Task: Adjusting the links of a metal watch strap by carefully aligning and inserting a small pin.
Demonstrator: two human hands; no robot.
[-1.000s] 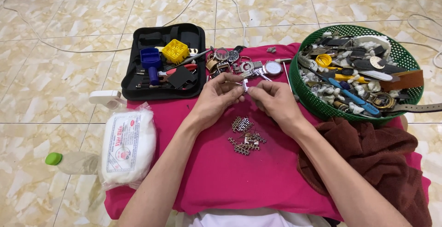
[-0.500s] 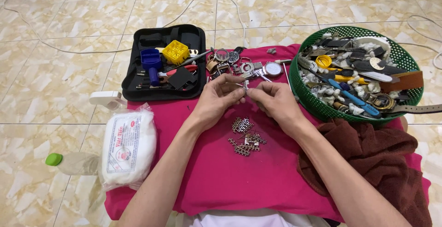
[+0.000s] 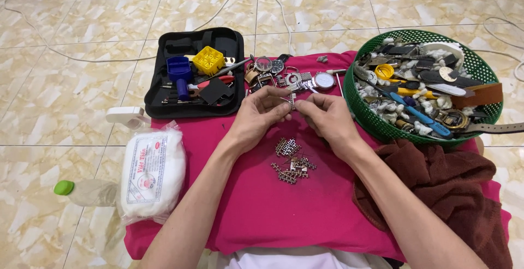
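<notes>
A pink cloth (image 3: 262,203) covers the floor in front of the person, its near edge cut off by the frame. A brown towel (image 3: 453,187) lies on its right side, running out of view. The green basket (image 3: 404,132) holds a jumble of straps, tools and white bits too tangled to sort out. The black tool case (image 3: 158,97) lies open beside a bag of cotton (image 3: 150,173). The left hand (image 3: 256,117) and right hand (image 3: 327,119) meet, both pinching a small metal link piece (image 3: 292,103), mostly hidden by fingertips. Loose watch band links (image 3: 292,162) lie just below the hands.
</notes>
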